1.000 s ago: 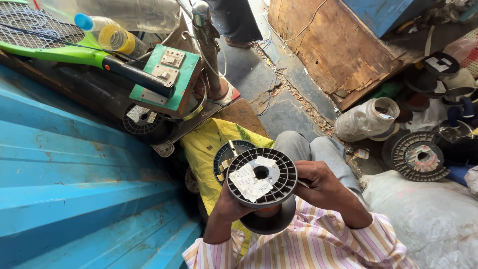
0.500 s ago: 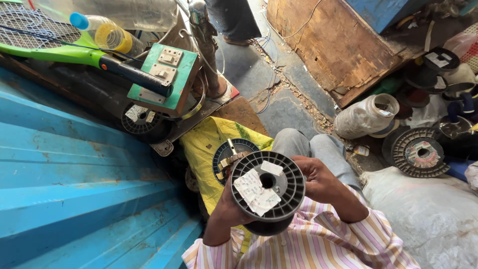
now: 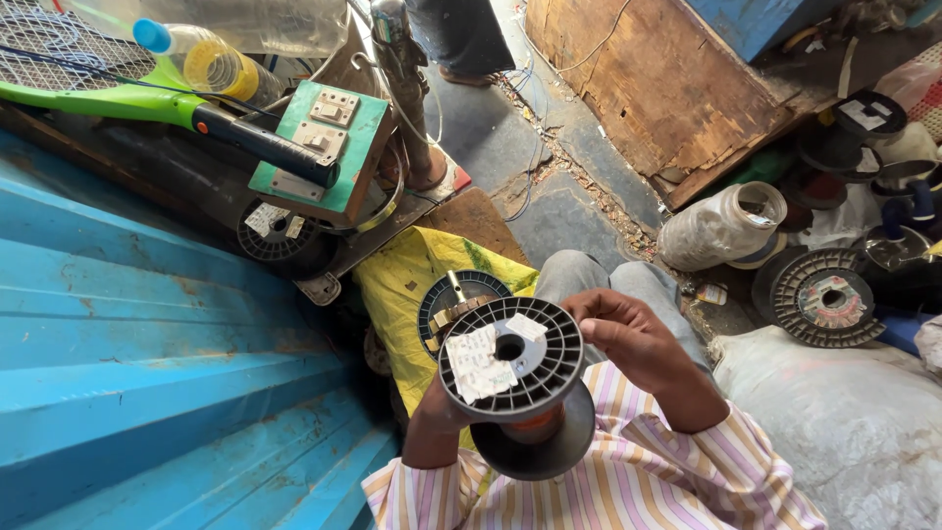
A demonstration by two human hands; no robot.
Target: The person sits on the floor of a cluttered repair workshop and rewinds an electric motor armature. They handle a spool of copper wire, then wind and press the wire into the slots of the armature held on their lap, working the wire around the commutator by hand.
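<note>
The black spool [image 3: 512, 371] sits up in front of the chest, flange toward the face so its paper label can be read. The left hand [image 3: 439, 412] cups it from below; the right hand [image 3: 628, 339] pinches its rim.

Matt black ribbed plastic spool [image 3: 510, 361] with torn paper label [image 3: 478, 365] — rough worn wooden board [image 3: 648, 83], striped cloth sleeves [image 3: 628, 481].

spools [image 3: 511, 359]: 6 | bottles [image 3: 206, 61]: 1 | jars [image 3: 724, 226]: 1 | rackets [image 3: 118, 93]: 1
</note>
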